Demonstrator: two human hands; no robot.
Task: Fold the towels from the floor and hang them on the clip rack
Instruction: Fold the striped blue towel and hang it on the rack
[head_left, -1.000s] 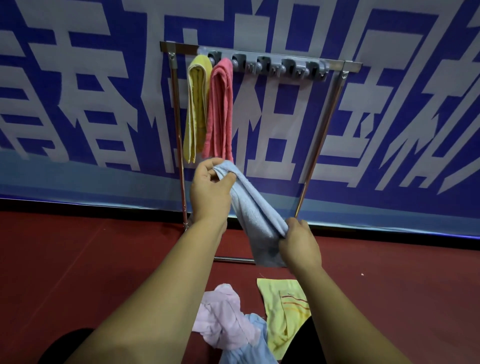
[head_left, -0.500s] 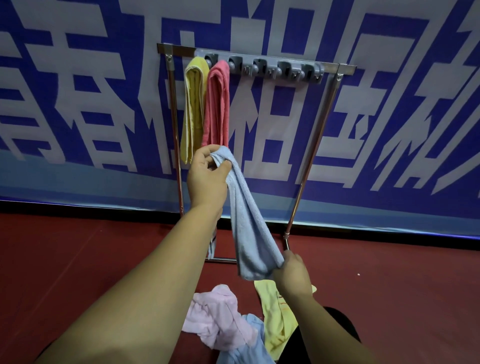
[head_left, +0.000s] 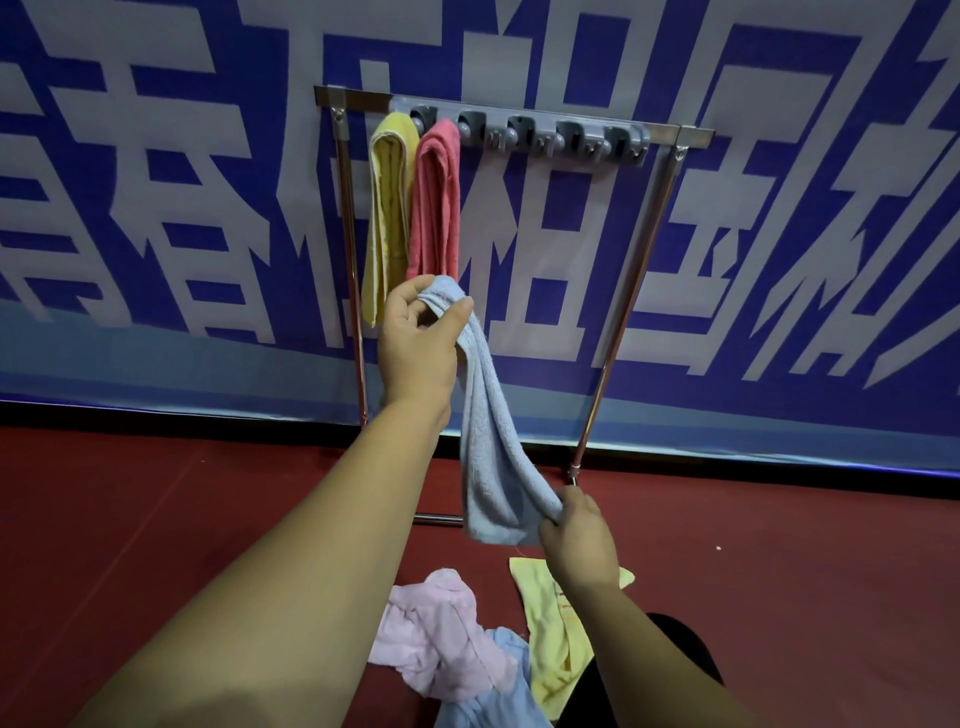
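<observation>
A folded light blue towel (head_left: 491, 431) hangs between my hands in front of the rack. My left hand (head_left: 415, 343) pinches its top fold, just below the hung towels. My right hand (head_left: 576, 540) grips its lower end near the floor. The grey clip rack (head_left: 524, 132) sits on a metal bar above. A yellow towel (head_left: 387, 218) and a pink-red towel (head_left: 436, 202) hang from its two leftmost clips; the other clips hold nothing. On the red floor lie a pale pink towel (head_left: 431, 634), a blue towel (head_left: 498, 691) and a pale yellow towel (head_left: 550, 644).
The rack's metal frame has two slanted legs (head_left: 623, 312) and a low crossbar (head_left: 436, 518) on the red floor (head_left: 156, 519). A blue banner with large pale characters (head_left: 156, 208) covers the wall behind it.
The blue towel hangs longer and straighter. My left hand has risen slightly toward the rack, and my right hand has dropped lower with the towel's bottom end.
</observation>
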